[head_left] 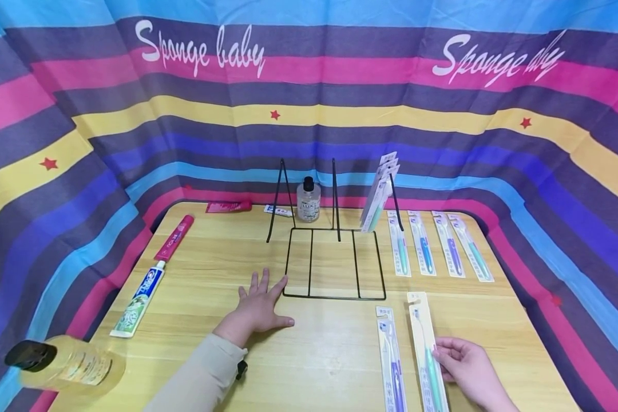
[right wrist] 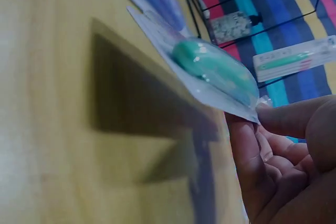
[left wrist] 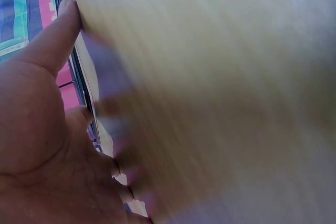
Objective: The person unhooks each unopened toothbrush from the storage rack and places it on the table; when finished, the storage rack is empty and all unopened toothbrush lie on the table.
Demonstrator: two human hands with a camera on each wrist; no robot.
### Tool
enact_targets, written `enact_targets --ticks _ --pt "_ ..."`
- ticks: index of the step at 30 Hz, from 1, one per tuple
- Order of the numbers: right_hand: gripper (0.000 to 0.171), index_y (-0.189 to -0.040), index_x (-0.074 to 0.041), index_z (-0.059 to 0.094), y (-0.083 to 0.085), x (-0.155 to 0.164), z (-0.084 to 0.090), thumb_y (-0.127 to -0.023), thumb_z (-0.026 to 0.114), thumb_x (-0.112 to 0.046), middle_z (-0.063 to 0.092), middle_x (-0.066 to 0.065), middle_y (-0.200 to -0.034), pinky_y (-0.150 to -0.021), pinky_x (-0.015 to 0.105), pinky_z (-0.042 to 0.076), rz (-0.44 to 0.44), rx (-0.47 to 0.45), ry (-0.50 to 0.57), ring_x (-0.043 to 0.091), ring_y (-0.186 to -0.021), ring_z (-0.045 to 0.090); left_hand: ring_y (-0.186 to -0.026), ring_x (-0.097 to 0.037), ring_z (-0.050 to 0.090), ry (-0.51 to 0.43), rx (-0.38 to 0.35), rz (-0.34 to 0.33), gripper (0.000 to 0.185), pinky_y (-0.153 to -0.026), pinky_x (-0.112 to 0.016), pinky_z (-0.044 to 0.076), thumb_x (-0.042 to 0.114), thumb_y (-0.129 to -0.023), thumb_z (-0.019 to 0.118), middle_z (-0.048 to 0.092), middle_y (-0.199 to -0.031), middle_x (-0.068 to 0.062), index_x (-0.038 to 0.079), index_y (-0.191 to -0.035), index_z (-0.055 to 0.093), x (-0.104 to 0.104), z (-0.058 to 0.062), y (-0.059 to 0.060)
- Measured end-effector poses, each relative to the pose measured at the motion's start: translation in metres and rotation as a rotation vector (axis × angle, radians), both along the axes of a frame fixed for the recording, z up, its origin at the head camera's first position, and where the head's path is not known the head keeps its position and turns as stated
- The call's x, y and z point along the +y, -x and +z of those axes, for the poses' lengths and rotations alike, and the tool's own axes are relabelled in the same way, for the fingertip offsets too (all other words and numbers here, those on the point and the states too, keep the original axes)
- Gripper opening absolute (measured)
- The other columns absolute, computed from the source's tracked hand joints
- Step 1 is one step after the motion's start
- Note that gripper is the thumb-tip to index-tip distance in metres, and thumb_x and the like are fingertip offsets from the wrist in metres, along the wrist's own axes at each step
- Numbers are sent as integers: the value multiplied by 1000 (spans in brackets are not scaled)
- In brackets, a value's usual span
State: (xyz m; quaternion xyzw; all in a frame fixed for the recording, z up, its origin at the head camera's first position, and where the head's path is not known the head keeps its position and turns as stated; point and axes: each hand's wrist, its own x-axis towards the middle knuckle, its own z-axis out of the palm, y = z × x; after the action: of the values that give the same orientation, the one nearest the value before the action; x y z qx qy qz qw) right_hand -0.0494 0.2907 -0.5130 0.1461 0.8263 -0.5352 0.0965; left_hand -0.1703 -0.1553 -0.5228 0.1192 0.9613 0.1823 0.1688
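My right hand (head_left: 468, 366) pinches the edge of a packaged green toothbrush (head_left: 426, 349) between thumb and fingers. In the right wrist view this pack (right wrist: 210, 72) is tilted, raised off the wood with a shadow below. Just left of it lies a packaged purple toothbrush (head_left: 391, 360). My left hand (head_left: 260, 306) rests with spread fingers on the table, beside the front left corner of a black wire rack (head_left: 335, 297). Several packaged toothbrushes (head_left: 378, 194) stand stacked against the rack's right side.
Several packaged toothbrushes (head_left: 449, 246) lie in a row at the back right. On the left are a Crest toothpaste tube (head_left: 140, 300), a pink tube (head_left: 175, 237) and a large yellowish bottle (head_left: 77, 363). A clear bottle (head_left: 308, 203), a pink tube (head_left: 229, 206) and a small tube (head_left: 279, 210) sit behind.
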Motion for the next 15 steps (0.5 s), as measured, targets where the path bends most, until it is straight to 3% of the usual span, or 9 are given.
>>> enact_targets --ticks 8,11,15 --pt "37 -129 20 61 3 1 -13 -99 68 -1 75 9 -89 -57 32 61 18 -42 -110 17 -68 69 -157 -54 -7 -3 -1 -1 110 -115 -84 4 65 -83 81 -3 -174 -28 24 -170 28 1 2 0" --pt "38 -128 17 64 4 1 -13 -98 70 -6 73 5 -84 -54 30 57 31 -48 -203 18 -64 66 -157 -54 -6 -2 -2 -1 111 -115 -84 5 65 -83 82 -3 -173 -28 24 -170 28 1 3 0" --pt "38 -124 13 69 7 3 -8 -96 75 -13 73 0 -85 -62 28 54 88 -7 -380 15 -73 65 -157 -55 -5 2 -2 1 111 -115 -84 5 65 -82 82 -2 -173 -28 24 -170 28 1 4 -1"
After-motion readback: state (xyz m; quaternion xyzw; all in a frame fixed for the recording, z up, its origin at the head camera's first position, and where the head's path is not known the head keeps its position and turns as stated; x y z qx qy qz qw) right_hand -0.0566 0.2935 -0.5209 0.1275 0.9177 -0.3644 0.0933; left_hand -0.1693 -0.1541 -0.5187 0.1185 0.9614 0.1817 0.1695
